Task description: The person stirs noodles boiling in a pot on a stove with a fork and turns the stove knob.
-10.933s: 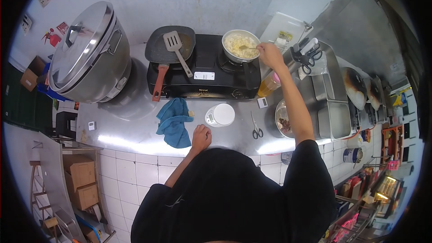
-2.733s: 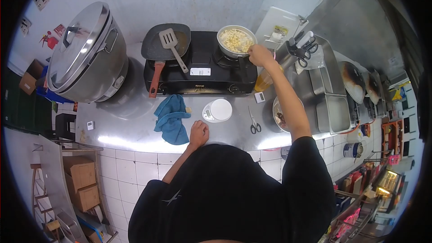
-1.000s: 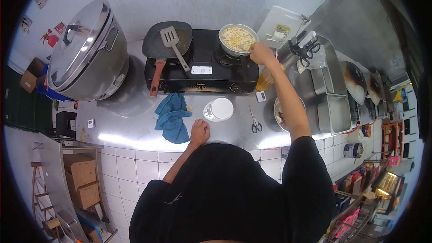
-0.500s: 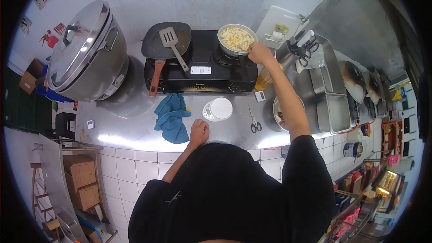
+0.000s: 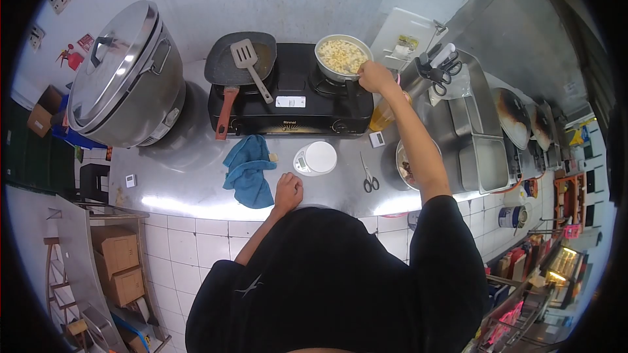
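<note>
Saucepan of pale diced food sits on the gas stove; right hand at its near rim, clamped on what I cannot tell. Left hand, fingers curled together, lies near the kitchen scale.

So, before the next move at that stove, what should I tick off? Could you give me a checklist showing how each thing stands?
1. Pot set on the stove: ok, it stands on the right-hand side.
2. Right hand has a secure grip: cannot tell; it is at the pot's rim, but what it grips is unclear.
3. Left hand away from the stove: ok, it is near the white scale.
4. Pot being heated: cannot tell from this view.
5. Red pan handle kept within the stove's edge: not ok, it juts past the front.
6. Blue cloth well away from the stove: probably not ok, it lies close in front.
</note>
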A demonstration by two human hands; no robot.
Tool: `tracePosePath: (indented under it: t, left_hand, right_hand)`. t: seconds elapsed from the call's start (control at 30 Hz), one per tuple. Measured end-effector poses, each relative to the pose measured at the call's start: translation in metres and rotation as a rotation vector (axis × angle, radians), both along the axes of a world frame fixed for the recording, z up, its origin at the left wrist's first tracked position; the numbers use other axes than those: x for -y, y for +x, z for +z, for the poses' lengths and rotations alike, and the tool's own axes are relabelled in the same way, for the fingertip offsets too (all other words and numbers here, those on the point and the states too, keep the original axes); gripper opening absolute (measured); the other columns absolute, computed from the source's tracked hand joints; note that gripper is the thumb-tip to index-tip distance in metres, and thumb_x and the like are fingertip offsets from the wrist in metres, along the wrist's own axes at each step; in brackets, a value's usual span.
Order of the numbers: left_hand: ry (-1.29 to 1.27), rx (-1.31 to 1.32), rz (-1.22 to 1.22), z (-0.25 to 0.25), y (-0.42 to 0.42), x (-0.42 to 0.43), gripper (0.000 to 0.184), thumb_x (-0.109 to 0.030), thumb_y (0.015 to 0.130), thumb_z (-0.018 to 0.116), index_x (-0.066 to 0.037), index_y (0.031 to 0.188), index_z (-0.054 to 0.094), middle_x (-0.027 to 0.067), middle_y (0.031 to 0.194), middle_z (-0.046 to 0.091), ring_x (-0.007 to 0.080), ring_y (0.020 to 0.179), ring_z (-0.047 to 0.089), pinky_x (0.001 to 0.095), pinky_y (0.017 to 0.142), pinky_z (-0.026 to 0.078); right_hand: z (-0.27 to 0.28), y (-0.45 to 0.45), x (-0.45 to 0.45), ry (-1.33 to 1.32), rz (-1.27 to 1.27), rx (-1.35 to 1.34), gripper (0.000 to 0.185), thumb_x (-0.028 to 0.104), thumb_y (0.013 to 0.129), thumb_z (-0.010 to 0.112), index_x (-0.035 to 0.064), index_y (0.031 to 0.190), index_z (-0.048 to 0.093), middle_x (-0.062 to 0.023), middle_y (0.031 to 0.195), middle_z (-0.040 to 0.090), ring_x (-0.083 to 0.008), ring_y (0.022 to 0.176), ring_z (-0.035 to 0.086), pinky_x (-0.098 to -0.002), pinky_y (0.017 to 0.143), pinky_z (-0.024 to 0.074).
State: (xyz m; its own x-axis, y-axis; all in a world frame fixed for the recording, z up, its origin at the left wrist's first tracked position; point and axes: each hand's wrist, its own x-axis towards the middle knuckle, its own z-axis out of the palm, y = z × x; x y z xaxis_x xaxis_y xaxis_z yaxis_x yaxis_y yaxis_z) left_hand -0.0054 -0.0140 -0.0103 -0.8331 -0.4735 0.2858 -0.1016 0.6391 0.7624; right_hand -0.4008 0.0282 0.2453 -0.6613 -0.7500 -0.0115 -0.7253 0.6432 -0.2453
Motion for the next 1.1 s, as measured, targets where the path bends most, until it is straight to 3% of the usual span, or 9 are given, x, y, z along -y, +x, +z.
tracePosePath:
  t: [1.0,1.1]
  left_hand:
    - [-0.023,-0.06,0.008,-0.002,-0.001,0.0,0.006,-0.001,0.076,0.06,-0.006,0.079,0.061,0.0114,0.086,0.056,0.0335,0.087,0.055,0.0445,0.077,0.046]
    - [-0.006,-0.035,-0.001,0.0,0.0,0.002,0.006,-0.001,0.076,0.06,-0.006,0.079,0.061,0.0114,0.086,0.056,0.0334,0.087,0.055,0.0446,0.077,0.046]
  right_hand:
    - [-0.005,-0.004,-0.007,0.0,0.015,-0.013,0.026,0.014,0.085,0.057,0.005,0.102,0.074,-0.024,0.101,0.072,-0.0422,0.1,0.068,-0.0504,0.09,0.0527]
    - [-0.004,0.0,-0.014,-0.079,0.005,-0.165,0.026,0.014,0.088,0.057,0.0051,0.106,0.072,-0.023,0.099,0.072,-0.0428,0.097,0.068,-0.0509,0.089,0.0529]
